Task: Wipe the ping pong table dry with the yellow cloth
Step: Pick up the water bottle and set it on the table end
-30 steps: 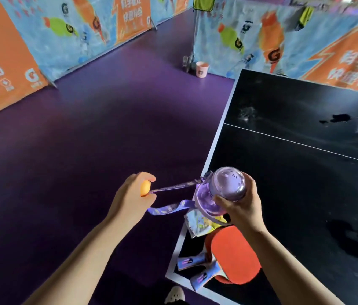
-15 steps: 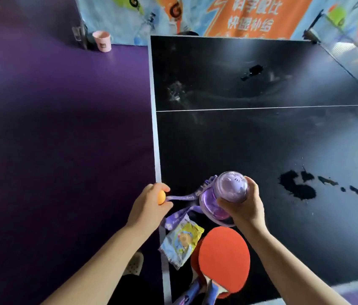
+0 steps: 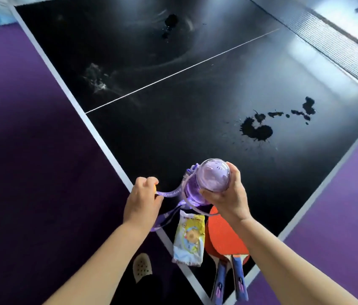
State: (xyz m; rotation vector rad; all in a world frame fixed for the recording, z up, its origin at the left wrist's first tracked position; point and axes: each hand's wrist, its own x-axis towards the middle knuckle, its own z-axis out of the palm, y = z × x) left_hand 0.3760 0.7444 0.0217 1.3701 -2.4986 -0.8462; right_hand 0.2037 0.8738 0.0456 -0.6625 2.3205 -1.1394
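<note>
Right grip (image 3: 228, 197) is curled round the domed end of a purple bottle (image 3: 213, 178) above the near left corner of the black desk (image 3: 173, 133). Left grip (image 3: 141, 203) pinches an orange ball (image 3: 156, 187) and the bottle's strap (image 3: 170, 194), whose lettering is too blurred to read. Beneath lie a printed packet (image 3: 190, 238), its writing illegible, and red paddles (image 3: 224, 236). Dark puddles (image 3: 256, 129) spot the desk farther right.

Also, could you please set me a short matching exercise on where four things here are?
Things: 1 purple bottle; 2 orange ball; 3 printed packet; 4 puddle.
Places: A in the left hand; B flat on the table beside the red paddles; C spread on the table farther out; D gripped by the right hand.
Pairs: 1-D; 2-A; 3-B; 4-C.
</note>
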